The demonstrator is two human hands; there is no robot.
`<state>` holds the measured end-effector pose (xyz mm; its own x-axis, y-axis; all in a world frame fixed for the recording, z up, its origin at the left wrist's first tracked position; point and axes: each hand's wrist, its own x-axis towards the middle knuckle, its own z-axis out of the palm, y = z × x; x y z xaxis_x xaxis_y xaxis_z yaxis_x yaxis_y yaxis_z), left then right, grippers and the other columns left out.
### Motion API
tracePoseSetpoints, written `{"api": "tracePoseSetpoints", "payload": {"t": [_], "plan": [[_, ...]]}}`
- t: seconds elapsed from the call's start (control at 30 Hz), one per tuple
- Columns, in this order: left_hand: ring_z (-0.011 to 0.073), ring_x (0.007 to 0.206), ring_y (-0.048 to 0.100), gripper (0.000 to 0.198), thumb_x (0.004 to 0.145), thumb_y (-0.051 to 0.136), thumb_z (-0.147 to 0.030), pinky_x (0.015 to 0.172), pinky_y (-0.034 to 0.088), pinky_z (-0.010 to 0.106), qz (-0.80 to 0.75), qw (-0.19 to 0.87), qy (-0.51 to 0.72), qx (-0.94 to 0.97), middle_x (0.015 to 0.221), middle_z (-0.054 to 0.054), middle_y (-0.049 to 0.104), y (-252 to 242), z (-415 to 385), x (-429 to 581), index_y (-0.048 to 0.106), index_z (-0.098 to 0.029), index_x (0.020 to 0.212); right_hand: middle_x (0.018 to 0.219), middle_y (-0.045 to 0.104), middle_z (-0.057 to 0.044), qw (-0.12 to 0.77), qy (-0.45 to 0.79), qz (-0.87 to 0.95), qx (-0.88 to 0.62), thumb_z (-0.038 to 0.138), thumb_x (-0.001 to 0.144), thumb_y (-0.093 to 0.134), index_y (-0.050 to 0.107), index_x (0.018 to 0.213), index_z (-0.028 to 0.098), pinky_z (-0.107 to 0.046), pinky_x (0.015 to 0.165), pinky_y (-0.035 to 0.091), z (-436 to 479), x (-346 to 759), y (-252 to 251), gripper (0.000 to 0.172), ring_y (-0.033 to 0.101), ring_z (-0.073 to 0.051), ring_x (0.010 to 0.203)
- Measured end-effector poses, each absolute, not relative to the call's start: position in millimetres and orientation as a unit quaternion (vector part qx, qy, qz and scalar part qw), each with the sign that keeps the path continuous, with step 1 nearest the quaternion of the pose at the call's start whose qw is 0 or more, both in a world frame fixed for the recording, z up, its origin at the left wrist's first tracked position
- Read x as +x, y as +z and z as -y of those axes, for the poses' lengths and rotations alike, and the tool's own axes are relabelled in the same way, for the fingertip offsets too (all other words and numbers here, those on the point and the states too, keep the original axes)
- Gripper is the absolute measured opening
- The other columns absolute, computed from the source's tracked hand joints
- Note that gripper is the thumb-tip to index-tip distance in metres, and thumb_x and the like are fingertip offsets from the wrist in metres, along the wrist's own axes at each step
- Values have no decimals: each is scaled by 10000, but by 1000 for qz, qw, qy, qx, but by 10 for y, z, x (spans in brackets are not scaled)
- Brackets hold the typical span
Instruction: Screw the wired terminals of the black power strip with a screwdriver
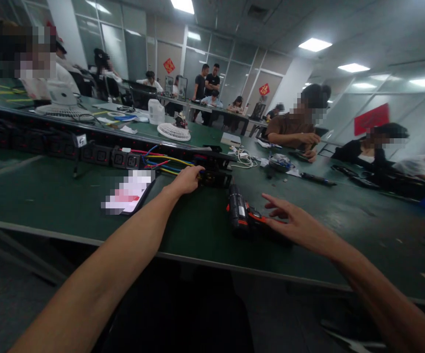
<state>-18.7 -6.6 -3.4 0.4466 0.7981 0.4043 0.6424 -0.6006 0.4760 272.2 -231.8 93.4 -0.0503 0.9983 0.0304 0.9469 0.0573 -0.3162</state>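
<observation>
A long black power strip (126,160) with a row of sockets lies across the bench, its right end open. Red, blue and yellow wires (168,159) run along that opened part. My left hand (187,180) is closed at the strip's right end, beside the black end piece (214,177); its fingertips are hidden. On its side lies a black and orange cordless drill (238,211), its nose toward the strip's end. Over the drill's handle is my right hand (284,215), fingers stretched apart and not wrapped round it.
A lit phone (127,193) lies left of my left forearm. Beyond the strip are a white fan grille (173,131), a white jug (156,112), a coiled white cable (245,158) and a black tool (318,179). Several people sit across the green bench (197,230).
</observation>
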Motion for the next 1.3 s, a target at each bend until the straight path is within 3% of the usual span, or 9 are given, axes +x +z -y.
{"api": "tracePoseSetpoints", "payload": {"t": [0.13,0.23,0.4,0.57,0.67,0.77,0.9,1.1,1.3], "plan": [[260,1188,662,698,840,540,-30,1066,504,388,-409,155,319,841,1242,89,729,-18,62,-181,540,-258,1501,1478,602,-191,17,56,741,-669,355,846,641,318,1672,158,-523,1111,458,2507,2522,910,908,627,-354,1274],[251,1164,676,716,823,511,-19,1057,508,379,-395,169,318,845,1219,78,739,14,79,-174,557,-274,1491,1387,660,-207,-38,13,719,-694,268,856,613,242,1694,156,-511,1000,512,2436,2289,875,923,667,-369,1188],[247,1138,690,647,825,523,-100,1060,506,361,-401,190,302,844,1218,51,753,67,105,-174,625,-281,1438,1295,697,-210,-50,-16,713,-699,211,834,616,267,1679,158,-429,856,520,2252,2041,835,916,700,-355,1095],[274,1223,658,493,968,454,-371,1088,486,384,-419,230,308,823,1322,71,723,92,108,-170,652,-251,1403,1279,716,-202,-24,-41,688,-725,244,893,584,368,1623,120,-419,861,506,2307,2036,790,771,713,-346,1100],[278,1218,660,509,1030,349,-500,1077,485,388,-413,227,305,827,1297,82,730,113,126,-154,712,-236,1271,1249,729,-196,-6,-73,674,-735,231,962,500,422,1584,115,-427,835,517,2459,2081,746,637,727,-346,1081],[278,1149,684,512,1046,316,-487,1018,513,381,-435,223,287,824,1211,106,750,164,150,-131,733,-204,1138,1322,707,-180,21,-97,665,-740,215,962,504,442,1576,150,-427,844,534,2635,2153,728,620,720,-340,1114],[285,1193,663,524,1052,297,-484,1051,493,395,-452,240,266,817,1276,126,725,242,174,-103,709,-182,1168,1362,701,-157,89,-92,704,-698,186,830,617,487,1544,170,-446,886,555,2801,2214,778,726,716,-347,1142],[262,1261,621,488,1063,258,-430,1112,458,413,-453,253,247,818,1395,69,680,271,178,-68,674,-235,1228,1052,800,-73,190,9,761,-621,220,831,610,710,1244,227,-333,752,554,2764,2019,899,425,758,-258,918],[275,1296,591,488,1071,236,-423,1106,457,438,-457,224,218,833,1419,79,655,260,144,-67,672,-231,1178,984,799,-55,144,18,753,-642,167,802,620,739,1041,233,-301,693,503,2594,1757,962,275,743,-235,844]]}}
